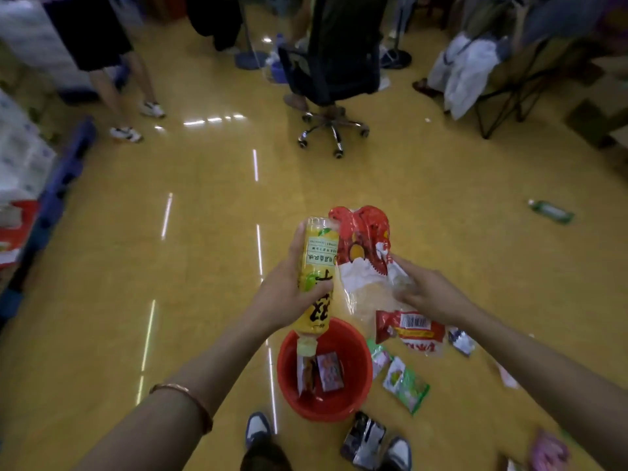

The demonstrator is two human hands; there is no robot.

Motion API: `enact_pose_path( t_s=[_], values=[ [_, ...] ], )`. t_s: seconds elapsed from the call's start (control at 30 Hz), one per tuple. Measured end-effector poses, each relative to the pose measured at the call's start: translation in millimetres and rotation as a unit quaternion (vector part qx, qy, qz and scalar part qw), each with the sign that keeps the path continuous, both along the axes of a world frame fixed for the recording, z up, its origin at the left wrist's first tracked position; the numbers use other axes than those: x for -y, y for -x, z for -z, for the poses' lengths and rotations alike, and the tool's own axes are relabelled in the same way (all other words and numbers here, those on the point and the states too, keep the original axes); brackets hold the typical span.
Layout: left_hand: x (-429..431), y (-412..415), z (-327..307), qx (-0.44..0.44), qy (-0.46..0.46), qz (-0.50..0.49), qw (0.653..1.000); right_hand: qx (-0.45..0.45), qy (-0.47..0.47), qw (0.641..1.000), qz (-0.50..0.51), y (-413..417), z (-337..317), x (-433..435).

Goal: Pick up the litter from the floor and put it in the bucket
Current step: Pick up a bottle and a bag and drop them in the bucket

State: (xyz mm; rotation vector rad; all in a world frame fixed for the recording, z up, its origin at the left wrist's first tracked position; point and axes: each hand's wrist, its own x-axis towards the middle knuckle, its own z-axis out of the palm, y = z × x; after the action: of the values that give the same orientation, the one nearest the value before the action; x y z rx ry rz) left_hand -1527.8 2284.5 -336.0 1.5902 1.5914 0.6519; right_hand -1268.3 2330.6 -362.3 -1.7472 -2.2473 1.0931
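Observation:
My left hand (pixel 282 294) grips a yellow drink bottle (pixel 316 266), held cap-down just above the red bucket (pixel 289 379). My right hand (pixel 421 287) pinches a red and clear plastic bag (pixel 363 253) up in the air beside the bottle. Two snack packets (pixel 321 368) lie inside the bucket. On the floor to the bucket's right lie a red wrapper (pixel 411 329), green packets (pixel 404 382) and a small silver packet (pixel 460 339). A silver foil bag (pixel 365 440) lies by my shoes.
A green bottle (pixel 550 211) lies far right on the yellow floor. A pink packet (pixel 547 453) sits at the bottom right. An office chair (pixel 331 83) and a person's legs (pixel 125 96) stand ahead. Blue pallets (pixel 57 185) with white boxes line the left.

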Motion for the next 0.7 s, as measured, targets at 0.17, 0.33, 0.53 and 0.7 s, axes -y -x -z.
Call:
enact_pose_path(
  t_s=[0.17, 0.33, 0.53, 0.7],
  values=[
    [-25, 44, 43, -0.027, 0.036, 0.083, 0.996, -0.002, 0.015, 0.997, 0.080, 41, 30, 17],
    [-37, 58, 104, -0.006, 0.087, 0.087, 0.992, 0.007, 0.041, 0.992, 0.117, 67, 75, 29],
    [-40, 57, 198, 0.003, 0.135, 0.074, 0.988, -0.001, 0.083, 0.988, 0.127, 78, 158, 30],
    [-27, 50, 291, -0.057, 0.196, 0.063, 0.977, -0.001, 0.163, 0.982, 0.098, 83, 265, 55]
  ],
)
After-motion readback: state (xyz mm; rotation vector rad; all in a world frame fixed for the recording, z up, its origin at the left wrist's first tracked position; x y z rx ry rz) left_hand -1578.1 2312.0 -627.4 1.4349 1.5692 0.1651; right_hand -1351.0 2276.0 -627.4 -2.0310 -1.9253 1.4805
